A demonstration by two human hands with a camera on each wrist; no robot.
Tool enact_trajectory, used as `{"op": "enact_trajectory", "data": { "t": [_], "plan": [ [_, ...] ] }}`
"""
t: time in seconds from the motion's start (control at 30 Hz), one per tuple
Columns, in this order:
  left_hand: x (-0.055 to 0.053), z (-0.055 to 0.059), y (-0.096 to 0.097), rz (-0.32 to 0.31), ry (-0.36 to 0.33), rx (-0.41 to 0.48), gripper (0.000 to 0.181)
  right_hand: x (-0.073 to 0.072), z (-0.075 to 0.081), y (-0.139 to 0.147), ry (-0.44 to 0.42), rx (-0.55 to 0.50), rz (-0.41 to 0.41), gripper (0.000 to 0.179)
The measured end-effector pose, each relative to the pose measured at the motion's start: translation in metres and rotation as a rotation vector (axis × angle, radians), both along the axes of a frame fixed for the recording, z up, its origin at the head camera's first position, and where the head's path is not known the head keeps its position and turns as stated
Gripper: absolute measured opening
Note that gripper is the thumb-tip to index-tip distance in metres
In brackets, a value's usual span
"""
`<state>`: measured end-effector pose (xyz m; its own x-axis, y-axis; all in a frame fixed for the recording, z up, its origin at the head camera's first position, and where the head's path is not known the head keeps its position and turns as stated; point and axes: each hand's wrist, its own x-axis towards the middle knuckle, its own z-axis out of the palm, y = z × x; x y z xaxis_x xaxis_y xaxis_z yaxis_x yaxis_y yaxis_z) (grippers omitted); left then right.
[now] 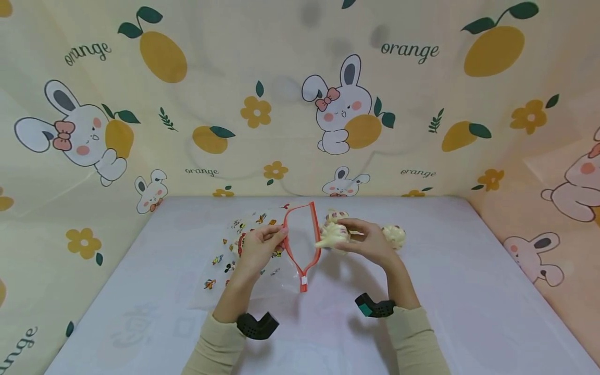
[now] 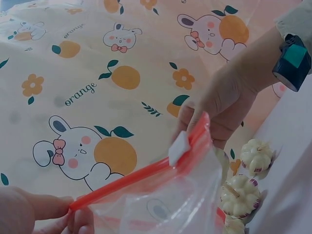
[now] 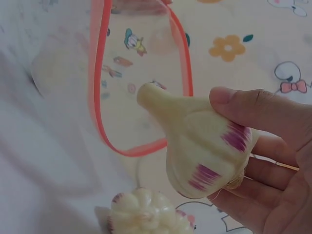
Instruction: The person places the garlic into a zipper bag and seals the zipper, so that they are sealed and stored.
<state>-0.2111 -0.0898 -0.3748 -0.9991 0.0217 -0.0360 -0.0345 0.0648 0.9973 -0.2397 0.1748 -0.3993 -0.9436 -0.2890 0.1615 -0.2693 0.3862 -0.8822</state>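
Observation:
In the head view, a clear zip bag (image 1: 267, 271) printed with small cartoon figures lies to the left, its red zip edge spread into a loop. My left hand (image 1: 262, 245) pinches that red edge between thumb and fingers. My right hand (image 1: 370, 242) holds a garlic bulb (image 3: 204, 146) with purple streaks, just right of the bag's mouth. The right wrist view shows the bulb's stem pointing toward the opening, the thumb on top and fingers behind. A white slider (image 2: 179, 148) sits on the red zip edge. The bag's inside is only partly visible.
More garlic bulbs rest on the white table (image 1: 436, 312): one garlic bulb (image 1: 394, 236) lies right of my right hand, another garlic bulb (image 1: 336, 213) behind it. A cloth backdrop (image 1: 281, 52) printed with rabbits and oranges rises behind and at both sides.

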Motion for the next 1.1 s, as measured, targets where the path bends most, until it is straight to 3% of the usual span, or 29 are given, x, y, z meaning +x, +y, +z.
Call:
{"op": "enact_trajectory", "data": {
  "t": [0.3, 0.73, 1.1],
  "plan": [
    [0.001, 0.001, 0.0, 0.009, 0.002, 0.002, 0.026, 0.002, -0.002, -0.013, 0.014, -0.042, 0.037, 0.054],
    [0.001, 0.001, 0.0, 0.018, 0.016, 0.014, 0.029, 0.004, -0.011, -0.034, 0.066, -0.004, 0.033, 0.056],
    [0.002, 0.003, 0.001, 0.042, 0.06, 0.055, 0.024, 0.009, -0.009, -0.048, 0.103, -0.037, -0.005, 0.055]
  ]
}}
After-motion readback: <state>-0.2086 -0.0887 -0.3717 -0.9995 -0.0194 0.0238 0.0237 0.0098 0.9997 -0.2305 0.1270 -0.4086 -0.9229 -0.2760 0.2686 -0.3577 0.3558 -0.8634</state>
